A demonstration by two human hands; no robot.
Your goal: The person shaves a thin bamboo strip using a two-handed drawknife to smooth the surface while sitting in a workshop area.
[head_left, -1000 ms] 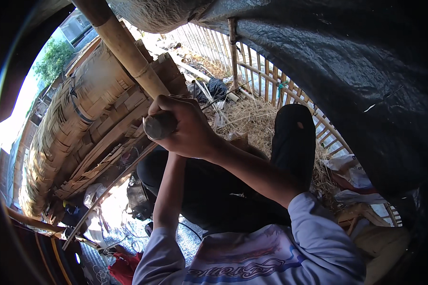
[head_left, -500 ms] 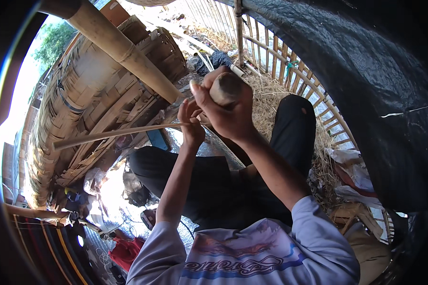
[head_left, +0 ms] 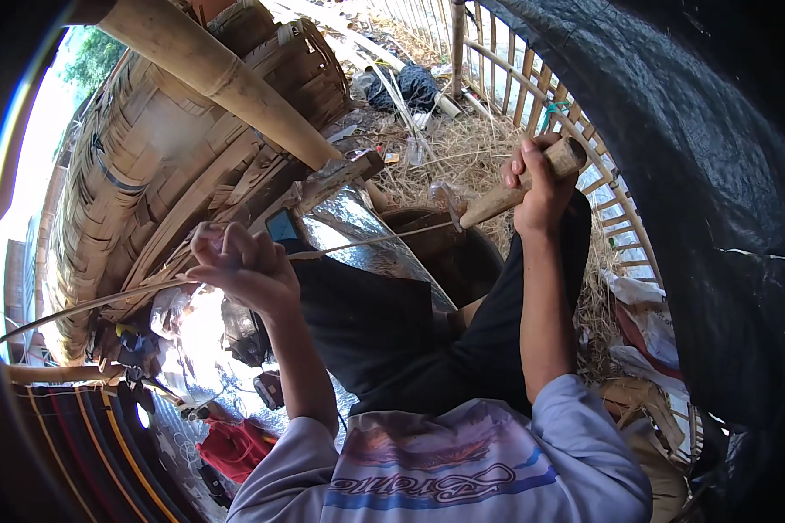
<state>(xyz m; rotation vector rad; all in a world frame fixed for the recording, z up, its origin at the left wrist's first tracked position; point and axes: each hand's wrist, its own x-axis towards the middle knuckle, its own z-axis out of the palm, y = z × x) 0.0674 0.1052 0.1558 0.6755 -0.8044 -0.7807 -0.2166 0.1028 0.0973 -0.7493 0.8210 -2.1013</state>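
Thin strip (head_left: 310, 254) is partly hidden by the left hand (head_left: 249, 268).

Looks like a rough, open-sided shelter or simple outdoor workplace, judging by the dark sheeting (head_left: 672, 166) draped along the right, the slatted bamboo fence (head_left: 519, 78) beyond, and the loose straw (head_left: 449, 155) spread in front of it. Includes a thick bamboo pole (head_left: 209, 74) slanting across a big curved bulk of woven strips (head_left: 118, 179) at upper left, plus a striped cloth (head_left: 83, 449) and a red cloth (head_left: 235, 449) at lower left. Opens at far left onto bright daylight and green foliage (head_left: 93, 61).
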